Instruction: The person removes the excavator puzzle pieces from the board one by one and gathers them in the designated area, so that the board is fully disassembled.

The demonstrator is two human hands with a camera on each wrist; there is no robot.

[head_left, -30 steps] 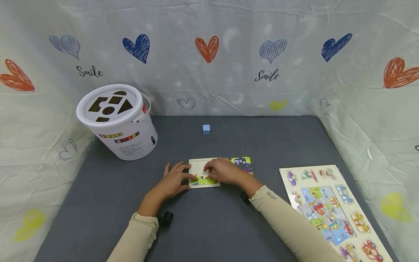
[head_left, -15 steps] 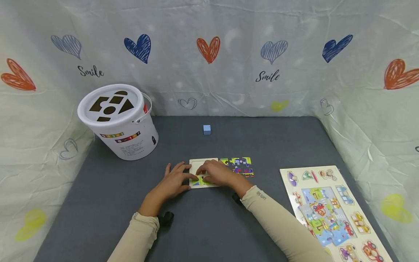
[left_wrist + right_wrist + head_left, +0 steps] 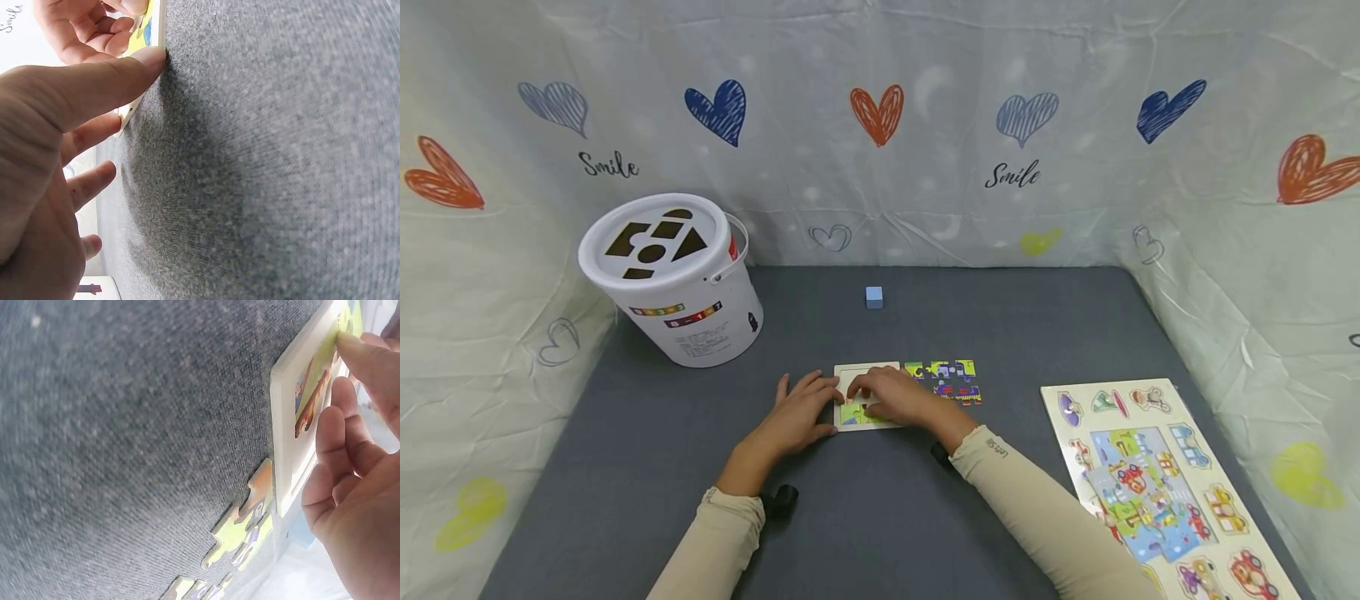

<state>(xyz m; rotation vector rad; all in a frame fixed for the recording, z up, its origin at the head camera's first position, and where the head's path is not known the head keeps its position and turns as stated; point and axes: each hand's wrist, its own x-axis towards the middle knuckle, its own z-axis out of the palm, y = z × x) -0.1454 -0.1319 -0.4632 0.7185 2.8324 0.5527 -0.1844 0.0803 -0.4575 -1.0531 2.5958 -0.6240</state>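
Observation:
A small cream puzzle tray [image 3: 852,371] lies mid-table with yellow-green pieces along its near side. My left hand [image 3: 797,412] holds the tray's left side, thumb [image 3: 150,57] at the near edge and another finger at a far corner. My right hand [image 3: 895,394] reaches over the tray from the right, fingers bent, thumb and index about a yellow-green puzzle piece [image 3: 854,412]. In the right wrist view its thumb tip [image 3: 347,342] touches the green picture; the index tip is hidden. Loose puzzle pieces [image 3: 957,390] lie just right of the tray.
A white bucket [image 3: 715,329] with shape holes in its lid stands at the back left. One blue cube [image 3: 874,297] sits at the back. At the right lies a large wooden peg-puzzle board [image 3: 1056,392], with picture puzzle sheets [image 3: 1138,492] on it. A printed curtain surrounds the table.
My right hand has shifted left over the tray, uncovering more loose pieces at its right. My left index finger has drawn back from the pieces toward the tray's left edge.

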